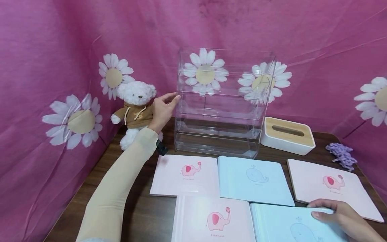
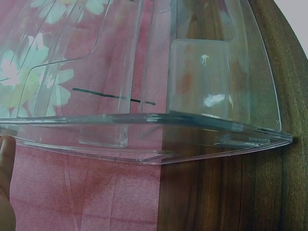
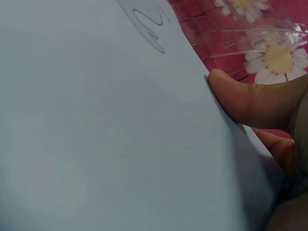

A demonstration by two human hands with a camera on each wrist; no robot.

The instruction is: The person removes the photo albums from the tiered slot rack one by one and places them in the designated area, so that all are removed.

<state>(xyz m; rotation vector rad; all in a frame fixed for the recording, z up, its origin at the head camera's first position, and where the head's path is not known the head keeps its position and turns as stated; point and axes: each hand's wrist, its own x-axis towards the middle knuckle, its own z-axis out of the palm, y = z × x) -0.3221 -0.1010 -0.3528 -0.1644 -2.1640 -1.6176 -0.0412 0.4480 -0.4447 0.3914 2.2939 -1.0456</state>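
Observation:
A clear tiered plastic rack (image 1: 217, 132) stands upright at the back of the table. My left hand (image 1: 163, 111) holds it by its left side edge, about halfway up; the left wrist view shows one fingertip (image 2: 6, 144) at the rack's side panel (image 2: 144, 120). At the front right, my right hand (image 1: 341, 215) grips the far right corner of a light blue book (image 1: 281, 222) with a whale on its cover. In the right wrist view the thumb (image 3: 250, 98) lies on the blue cover (image 3: 120, 125), with fingers underneath.
Pink elephant books (image 1: 187, 185) and another blue whale book (image 1: 254, 181) lie before the rack. One more pink book (image 1: 335, 198) lies to the right. A white teddy bear (image 1: 136, 107) sits left, a wood-topped tissue box (image 1: 288, 144) and purple yarn item (image 1: 341, 154) right.

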